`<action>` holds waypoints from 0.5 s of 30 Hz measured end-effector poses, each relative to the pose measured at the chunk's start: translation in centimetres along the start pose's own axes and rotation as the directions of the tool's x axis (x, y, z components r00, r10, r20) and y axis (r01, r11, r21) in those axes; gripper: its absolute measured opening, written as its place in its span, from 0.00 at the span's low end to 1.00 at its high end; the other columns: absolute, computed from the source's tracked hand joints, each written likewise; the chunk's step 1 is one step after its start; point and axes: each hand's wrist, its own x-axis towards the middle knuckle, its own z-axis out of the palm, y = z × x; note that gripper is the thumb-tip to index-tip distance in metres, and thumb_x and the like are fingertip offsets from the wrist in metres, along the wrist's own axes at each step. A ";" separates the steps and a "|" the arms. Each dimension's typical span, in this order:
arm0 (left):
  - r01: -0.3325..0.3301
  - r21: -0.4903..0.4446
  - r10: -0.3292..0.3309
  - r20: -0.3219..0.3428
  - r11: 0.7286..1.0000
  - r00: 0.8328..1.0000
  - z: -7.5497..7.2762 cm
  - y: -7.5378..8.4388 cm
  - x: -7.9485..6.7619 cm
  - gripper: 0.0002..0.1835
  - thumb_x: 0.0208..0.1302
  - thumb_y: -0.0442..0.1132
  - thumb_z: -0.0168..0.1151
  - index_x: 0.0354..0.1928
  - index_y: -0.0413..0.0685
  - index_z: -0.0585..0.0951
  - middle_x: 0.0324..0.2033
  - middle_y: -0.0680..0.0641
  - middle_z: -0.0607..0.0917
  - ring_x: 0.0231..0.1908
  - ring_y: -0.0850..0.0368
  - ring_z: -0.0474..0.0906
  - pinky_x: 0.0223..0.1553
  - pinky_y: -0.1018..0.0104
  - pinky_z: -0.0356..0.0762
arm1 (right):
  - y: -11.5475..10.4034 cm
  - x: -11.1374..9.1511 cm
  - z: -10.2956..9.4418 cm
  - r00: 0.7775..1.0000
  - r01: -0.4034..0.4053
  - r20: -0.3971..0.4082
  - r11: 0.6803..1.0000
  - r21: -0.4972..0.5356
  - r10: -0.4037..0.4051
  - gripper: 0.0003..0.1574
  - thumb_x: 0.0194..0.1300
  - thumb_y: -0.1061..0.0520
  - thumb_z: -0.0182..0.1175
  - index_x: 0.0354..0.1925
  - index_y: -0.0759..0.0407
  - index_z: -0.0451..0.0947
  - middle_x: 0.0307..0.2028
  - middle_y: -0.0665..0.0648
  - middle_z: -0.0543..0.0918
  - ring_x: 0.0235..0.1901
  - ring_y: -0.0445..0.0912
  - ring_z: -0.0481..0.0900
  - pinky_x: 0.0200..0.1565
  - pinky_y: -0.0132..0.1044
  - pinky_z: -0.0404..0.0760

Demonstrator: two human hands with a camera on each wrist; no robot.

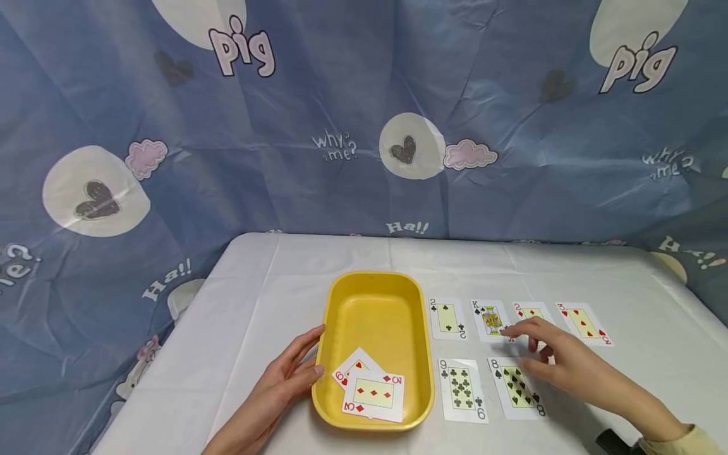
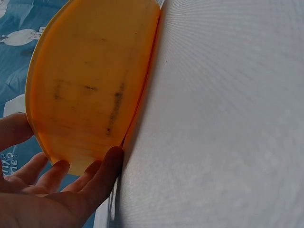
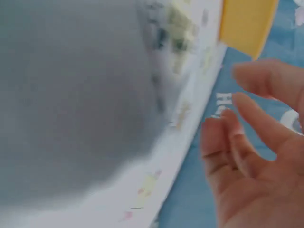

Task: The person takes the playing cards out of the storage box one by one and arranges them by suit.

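Note:
My left hand (image 1: 283, 382) rests against the left side of a yellow tray (image 1: 428, 354), its fingertips and thumb touching the wall by the rim. The left wrist view shows these fingers (image 2: 88, 178) spread along the tray's outer side. In the tray lie a three of diamonds (image 1: 373, 404) and, partly under it, another heart card (image 1: 356, 364). My right hand (image 1: 560, 363) hovers with loosely bent fingers and holds nothing. It is over the king of spades (image 1: 490, 317), the two of diamonds (image 1: 529, 309), which it partly hides, and the eight of spades (image 1: 516, 390).
Right of the tray, a two of clubs (image 1: 447, 318) lies in the back row and a nine of clubs (image 1: 462, 392) in the front row. A heart card (image 1: 584, 323) ends the back row at the right. Behind the white table (image 1: 273, 284) hangs a blue printed cloth (image 1: 318, 196).

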 end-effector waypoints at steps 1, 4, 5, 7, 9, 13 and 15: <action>0.001 0.000 -0.001 -0.001 1.000 1.000 0.0 0.0 0.0 0.34 0.67 0.40 0.63 0.73 0.59 0.63 0.75 0.48 0.54 0.71 0.46 0.58 0.62 0.56 0.70 | -0.3 0.4 -0.2 1.000 0.001 -0.015 1.000 0.005 -0.001 0.30 0.57 0.68 0.68 0.56 0.49 0.77 0.47 0.49 0.76 0.34 0.38 0.71 0.31 0.30 0.76; 0.004 -0.003 -0.004 -0.002 1.000 1.000 0.0 0.0 0.0 0.34 0.67 0.40 0.63 0.73 0.59 0.63 0.75 0.49 0.54 0.71 0.47 0.57 0.62 0.57 0.70 | -1.4 1.9 -0.4 1.000 0.006 -0.023 0.998 0.059 -0.005 0.26 0.62 0.66 0.66 0.56 0.45 0.77 0.48 0.46 0.78 0.38 0.39 0.73 0.37 0.31 0.78; 0.003 -0.002 -0.003 -0.003 1.000 1.000 0.0 0.0 0.0 0.34 0.67 0.40 0.63 0.73 0.59 0.63 0.74 0.49 0.55 0.71 0.47 0.57 0.62 0.57 0.70 | -1.8 2.3 -0.4 1.000 -0.002 -0.013 0.996 0.085 0.003 0.25 0.65 0.64 0.65 0.56 0.43 0.77 0.48 0.45 0.79 0.39 0.39 0.74 0.39 0.31 0.79; 0.001 0.001 0.000 -0.008 1.000 1.000 0.0 0.0 0.0 0.34 0.67 0.40 0.63 0.73 0.59 0.63 0.74 0.49 0.55 0.71 0.48 0.58 0.61 0.57 0.70 | -2.6 3.3 -0.3 1.000 -0.008 0.003 0.991 0.133 0.008 0.22 0.68 0.61 0.63 0.56 0.41 0.77 0.48 0.44 0.79 0.40 0.40 0.76 0.42 0.33 0.80; 0.000 0.001 0.000 -0.011 1.000 1.000 0.0 0.1 0.1 0.34 0.67 0.40 0.63 0.73 0.60 0.64 0.74 0.50 0.56 0.71 0.48 0.58 0.62 0.57 0.70 | -3.4 4.1 0.1 1.000 0.003 0.013 0.985 0.173 -0.005 0.19 0.69 0.58 0.62 0.56 0.41 0.77 0.49 0.44 0.79 0.41 0.41 0.77 0.44 0.34 0.80; 0.010 0.010 -0.009 -0.027 1.000 1.000 0.1 0.1 0.1 0.34 0.66 0.40 0.64 0.72 0.60 0.64 0.74 0.50 0.57 0.71 0.48 0.58 0.61 0.57 0.70 | -4.8 5.7 1.2 0.998 0.052 0.020 0.971 0.231 -0.059 0.18 0.70 0.58 0.61 0.55 0.42 0.77 0.50 0.45 0.79 0.43 0.42 0.78 0.45 0.34 0.80; 0.014 0.014 -0.013 -0.030 1.000 0.999 0.1 0.1 0.0 0.34 0.66 0.40 0.64 0.72 0.60 0.64 0.74 0.49 0.57 0.71 0.47 0.58 0.61 0.56 0.70 | -5.6 6.5 1.9 0.994 0.099 0.023 0.960 0.263 -0.109 0.18 0.69 0.60 0.61 0.55 0.44 0.77 0.50 0.46 0.79 0.44 0.43 0.79 0.46 0.35 0.80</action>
